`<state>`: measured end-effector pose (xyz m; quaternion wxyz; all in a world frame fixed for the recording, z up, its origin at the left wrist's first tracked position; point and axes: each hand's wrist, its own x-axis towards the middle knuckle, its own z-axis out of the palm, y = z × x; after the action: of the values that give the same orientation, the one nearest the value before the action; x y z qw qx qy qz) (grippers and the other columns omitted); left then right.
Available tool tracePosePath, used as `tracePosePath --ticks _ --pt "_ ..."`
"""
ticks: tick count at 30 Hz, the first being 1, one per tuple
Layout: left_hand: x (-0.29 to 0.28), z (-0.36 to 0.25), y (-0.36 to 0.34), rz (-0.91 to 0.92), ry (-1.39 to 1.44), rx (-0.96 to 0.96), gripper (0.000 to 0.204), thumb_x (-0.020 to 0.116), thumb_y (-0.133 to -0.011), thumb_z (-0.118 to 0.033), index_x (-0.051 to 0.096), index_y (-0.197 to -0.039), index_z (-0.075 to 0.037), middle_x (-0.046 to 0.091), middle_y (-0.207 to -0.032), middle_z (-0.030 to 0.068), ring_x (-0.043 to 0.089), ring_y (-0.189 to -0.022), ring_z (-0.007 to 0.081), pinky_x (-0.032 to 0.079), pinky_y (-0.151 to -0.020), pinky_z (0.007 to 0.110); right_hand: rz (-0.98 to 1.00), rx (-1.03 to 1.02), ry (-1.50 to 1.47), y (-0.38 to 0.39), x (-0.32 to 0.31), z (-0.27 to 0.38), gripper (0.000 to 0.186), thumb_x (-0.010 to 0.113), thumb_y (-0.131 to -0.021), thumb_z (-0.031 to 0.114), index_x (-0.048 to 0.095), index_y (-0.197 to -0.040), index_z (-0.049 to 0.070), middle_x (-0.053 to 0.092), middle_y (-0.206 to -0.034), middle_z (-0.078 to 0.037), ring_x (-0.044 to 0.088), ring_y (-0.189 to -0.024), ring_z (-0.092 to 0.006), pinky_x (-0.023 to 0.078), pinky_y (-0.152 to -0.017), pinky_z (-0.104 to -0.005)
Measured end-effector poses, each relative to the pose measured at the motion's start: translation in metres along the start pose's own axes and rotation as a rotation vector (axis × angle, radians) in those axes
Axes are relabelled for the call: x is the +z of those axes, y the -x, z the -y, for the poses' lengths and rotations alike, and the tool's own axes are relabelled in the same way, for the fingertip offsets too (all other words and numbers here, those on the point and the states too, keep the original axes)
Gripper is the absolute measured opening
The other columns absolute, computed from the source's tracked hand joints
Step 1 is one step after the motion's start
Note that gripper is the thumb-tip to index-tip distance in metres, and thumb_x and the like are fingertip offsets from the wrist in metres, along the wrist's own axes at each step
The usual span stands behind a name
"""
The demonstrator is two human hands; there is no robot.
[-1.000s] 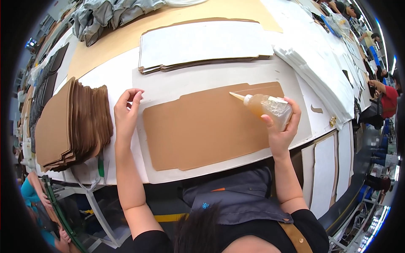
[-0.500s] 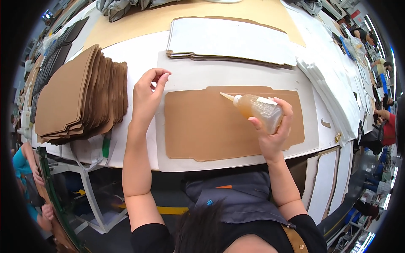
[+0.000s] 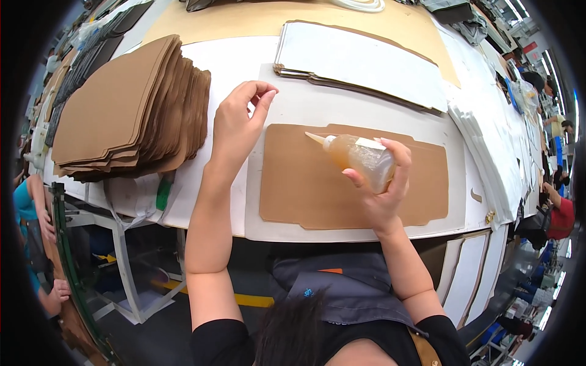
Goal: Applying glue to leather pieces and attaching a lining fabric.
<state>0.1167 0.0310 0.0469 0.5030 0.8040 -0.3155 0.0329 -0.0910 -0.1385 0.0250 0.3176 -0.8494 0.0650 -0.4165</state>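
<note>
A flat brown panel (image 3: 305, 183) with stepped edges lies on a pale board (image 3: 255, 210) in front of me. My right hand (image 3: 384, 189) is wrapped round a clear squeeze bottle (image 3: 360, 155) of amber liquid, tilted with its pointed nozzle (image 3: 314, 138) toward the left. The nozzle is over the panel's far left part; whether it touches, I cannot tell. My left hand (image 3: 241, 119) hovers beyond the panel's far left corner, its thumb and forefinger tips together, with nothing visible between them.
A tall stack of brown pieces (image 3: 116, 104) stands to the left. White-faced panels (image 3: 360, 58) are piled at the back, and white sheets (image 3: 488, 158) lie on the right. A small brown scrap (image 3: 476, 196) sits near the right edge. Other people work at both sides.
The whole view has shifted, so the table's things appear farther right. Against the panel, the bottle in my right hand has moved left. My left hand keeps its pinched shape.
</note>
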Motion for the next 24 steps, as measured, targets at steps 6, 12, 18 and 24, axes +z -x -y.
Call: tracePosePath --ticks 6,12,18,24 --pt "-0.006 -0.003 0.0 -0.041 -0.011 0.02 0.011 0.066 -0.095 -0.012 0.07 -0.098 -0.002 0.07 -0.091 0.0066 0.062 -0.075 0.0158 0.05 -0.07 0.031 0.044 -0.065 -0.052 -0.01 0.021 0.011 0.073 0.09 -0.076 0.023 0.05 -0.133 0.006 0.054 -0.12 -0.013 0.057 -0.107 -0.0277 0.05 -0.089 -0.0381" --pt "-0.007 -0.002 0.001 -0.067 -0.026 0.031 0.011 0.066 -0.095 -0.013 0.069 -0.097 -0.002 0.07 -0.091 0.0072 0.063 -0.075 0.0178 0.051 -0.07 0.032 0.088 -0.09 -0.1 -0.018 0.04 0.015 0.073 0.091 -0.075 0.021 0.049 -0.133 0.006 0.054 -0.12 -0.014 0.057 -0.106 -0.0287 0.051 -0.089 -0.0388" --pt "-0.01 0.0 0.0 -0.093 -0.019 0.059 0.013 0.066 -0.095 -0.014 0.069 -0.097 -0.002 0.07 -0.09 0.0082 0.064 -0.074 0.0193 0.051 -0.07 0.033 0.147 -0.038 -0.161 -0.034 0.046 0.011 0.07 0.09 -0.076 0.019 0.05 -0.132 0.006 0.055 -0.117 -0.012 0.058 -0.104 -0.0252 0.051 -0.086 -0.037" --pt "-0.013 0.003 -0.001 -0.126 -0.041 0.067 0.014 0.066 -0.095 -0.014 0.069 -0.097 -0.001 0.07 -0.09 0.009 0.064 -0.073 0.0197 0.051 -0.069 0.033 0.25 0.304 -0.441 -0.064 0.031 0.001 0.059 0.086 -0.082 0.015 0.051 -0.13 0.008 0.056 -0.115 -0.005 0.061 -0.102 -0.0147 0.053 -0.086 -0.0292"
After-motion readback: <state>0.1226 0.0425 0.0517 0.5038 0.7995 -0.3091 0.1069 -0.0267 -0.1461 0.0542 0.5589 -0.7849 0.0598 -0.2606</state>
